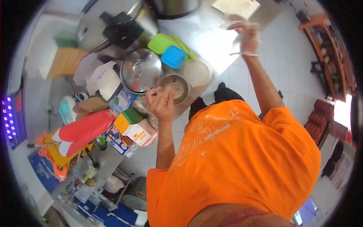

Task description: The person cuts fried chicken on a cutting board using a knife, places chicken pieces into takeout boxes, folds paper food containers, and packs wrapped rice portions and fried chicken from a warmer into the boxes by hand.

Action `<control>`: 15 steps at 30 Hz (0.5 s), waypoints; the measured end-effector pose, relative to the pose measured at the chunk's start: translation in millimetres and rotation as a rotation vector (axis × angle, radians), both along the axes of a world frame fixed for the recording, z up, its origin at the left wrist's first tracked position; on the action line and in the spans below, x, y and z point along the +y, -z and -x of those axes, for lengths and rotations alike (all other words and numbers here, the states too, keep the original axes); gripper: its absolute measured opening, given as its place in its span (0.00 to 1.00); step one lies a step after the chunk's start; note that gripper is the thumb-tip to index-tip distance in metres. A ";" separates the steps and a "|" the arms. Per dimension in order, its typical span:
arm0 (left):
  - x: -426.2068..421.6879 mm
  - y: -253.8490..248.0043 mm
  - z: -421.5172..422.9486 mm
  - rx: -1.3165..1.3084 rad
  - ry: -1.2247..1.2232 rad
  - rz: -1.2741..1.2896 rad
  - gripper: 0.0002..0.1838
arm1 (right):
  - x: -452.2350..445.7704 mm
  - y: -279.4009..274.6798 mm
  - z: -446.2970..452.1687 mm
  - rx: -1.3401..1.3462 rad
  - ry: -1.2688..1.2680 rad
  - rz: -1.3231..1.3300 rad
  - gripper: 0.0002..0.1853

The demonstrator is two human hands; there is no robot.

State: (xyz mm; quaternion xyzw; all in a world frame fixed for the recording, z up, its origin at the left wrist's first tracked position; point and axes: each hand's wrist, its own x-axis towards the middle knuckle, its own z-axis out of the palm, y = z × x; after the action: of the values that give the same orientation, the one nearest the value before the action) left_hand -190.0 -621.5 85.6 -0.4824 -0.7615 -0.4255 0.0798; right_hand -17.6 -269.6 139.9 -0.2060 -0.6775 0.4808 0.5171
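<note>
Metal bowl (182, 84) by the near edge of the table (206, 47), left hand (162, 105) at its rim, grip loosely parted, right hand (248, 38) over the same edge, its grip too blurred to tell, steel lid (141, 72) beside the bowl

Kitchen, judging by bowl (184, 92) and metal lid (140, 70)

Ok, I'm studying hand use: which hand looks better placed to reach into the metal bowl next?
Left, probably: the left hand is close by the metal bowl, overlapping its rim in view; the right hand is farther off.
</note>
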 end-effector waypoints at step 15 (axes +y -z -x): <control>67.3 222.8 -345.5 -0.301 0.258 0.813 0.23 | 73.4 251.7 -580.1 -0.734 0.315 0.427 0.49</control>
State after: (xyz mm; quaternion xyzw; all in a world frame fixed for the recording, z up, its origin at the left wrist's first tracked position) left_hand 155.5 -554.2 -137.1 -0.4982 -0.8037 -0.1635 -0.2813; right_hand 562.5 -196.2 -111.9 -0.5654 -0.6622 0.4203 0.2553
